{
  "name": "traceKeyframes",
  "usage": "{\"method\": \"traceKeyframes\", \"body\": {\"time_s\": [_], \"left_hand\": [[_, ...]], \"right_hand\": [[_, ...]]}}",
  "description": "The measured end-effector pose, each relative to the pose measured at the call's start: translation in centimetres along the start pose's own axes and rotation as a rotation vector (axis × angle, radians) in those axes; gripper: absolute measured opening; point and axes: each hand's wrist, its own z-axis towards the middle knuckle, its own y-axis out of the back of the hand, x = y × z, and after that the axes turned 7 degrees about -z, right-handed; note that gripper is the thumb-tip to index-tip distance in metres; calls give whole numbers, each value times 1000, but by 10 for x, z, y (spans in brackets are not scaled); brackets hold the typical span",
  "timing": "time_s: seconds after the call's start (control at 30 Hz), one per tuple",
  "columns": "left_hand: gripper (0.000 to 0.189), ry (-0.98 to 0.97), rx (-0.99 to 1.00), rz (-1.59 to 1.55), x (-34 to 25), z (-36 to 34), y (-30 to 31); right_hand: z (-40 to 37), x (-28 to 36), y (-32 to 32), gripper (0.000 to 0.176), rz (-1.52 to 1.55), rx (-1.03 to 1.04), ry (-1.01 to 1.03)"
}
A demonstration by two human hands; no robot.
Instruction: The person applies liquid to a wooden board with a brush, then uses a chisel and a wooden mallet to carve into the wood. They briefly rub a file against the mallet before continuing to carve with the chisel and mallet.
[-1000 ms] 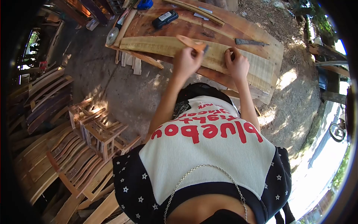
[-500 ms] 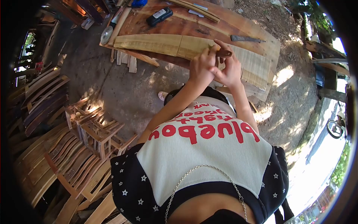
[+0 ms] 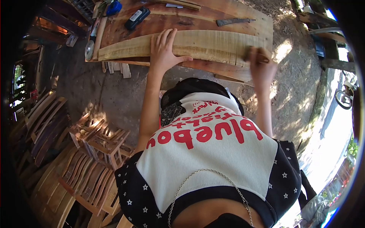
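Observation:
A long pale wooden board [image 3: 213, 43], curved along its far edge, lies across the reddish wooden worktop [image 3: 205, 11]. My left hand [image 3: 164, 51] rests on it left of its middle, fingers stretched out over the surface and thumb pointing right. Near the board's right end is my right hand [image 3: 264, 70], smeared by motion and closed on a small brown piece [image 3: 259, 57]. That piece meets the board's face there; the blur hides its exact kind. Fine lines run across the right half of the board.
Beyond the board lie a flat dark metal blade [image 3: 235, 21], a black device with a pale label [image 3: 137, 18] and a blue object [image 3: 113, 7]. An angle grinder's disc [image 3: 89, 49] sits at the left edge. Wooden chair parts [image 3: 87, 174] are stacked lower left.
My hands were together over the board, both at the brown piece. Now they are apart: the left has moved left onto the board, the right has carried the piece to the right end.

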Motion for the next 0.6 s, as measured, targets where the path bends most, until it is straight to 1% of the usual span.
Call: {"method": "traceKeyframes", "body": {"time_s": [0.03, 0.07, 0.1, 0.13, 0.2, 0.27, 0.3, 0.33, 0.37, 0.43, 0.47, 0.53, 0.57, 0.6], "left_hand": [[112, 13, 2, 8, -1, 0, 0], [112, 29, 5, 18, -2, 0, 0], [112, 28, 8, 18, -1, -1, 1], [112, 29, 0, 5, 1, -1, -1], [111, 32, -8, -5, 2, -1, -1], [111, 34, -16, -5, 1, 0, 0], [111, 35, -14, -8, 0, 0, 1], [109, 37, -6, -10, -2, 1, 4], [106, 41, 3, -13, -3, 0, 4], [107, 40, -2, -19, -4, 1, 5], [107, 33, -7, -21, -3, 1, 5], [109, 42, -7, -18, -2, 0, 3], [112, 49, -5, -16, -2, 0, 2], [112, 51, -6, -10, -1, -1, 2]], "right_hand": [[-4, 11, -20, 14, 78, 88, 59], [-6, 34, -34, 10, 102, 74, 221], [-8, 57, -43, 10, 260, 154, 261], [-12, 67, -59, 10, 287, 189, 282], [-14, 75, -63, 14, 294, 183, 326], [-14, 52, -45, 18, 379, 262, 122], [-16, 34, -32, 22, 324, 198, 87], [-18, 19, -15, 23, 306, 166, 10], [-20, -6, -2, 24, 165, 137, -39], [-23, -39, 20, 25, -40, 0, -62], [-21, -40, 28, 23, -181, -89, 10], [-25, -40, 14, 21, -257, -42, -59], [-25, -25, -2, 16, -310, -11, -21], [-23, 3, -13, 11, -128, -61, 72]]}}
